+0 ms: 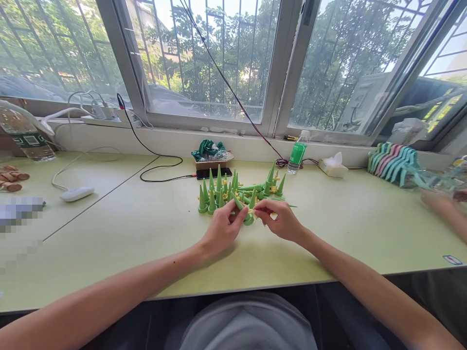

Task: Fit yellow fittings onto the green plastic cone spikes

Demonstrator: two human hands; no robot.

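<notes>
Several green cones [203,200] with round bases stand grouped on the pale yellow-green table [146,262], small yellow pieces among them. My left hand [223,224] is closed on a tilted green cone [238,201] at the near side of the group. Just right of it, my right hand [280,219] pinches a small yellow piece [251,211] against that cone. More green parts lie flat behind my right hand.
Behind the cones are a black phone [214,173], a small box with green wrapping [208,151], a bottle [297,153] and a tissue box [333,166]. Hangers [393,163] and another person's hand [441,204] are at right; a white mouse-like device [77,194] lies left.
</notes>
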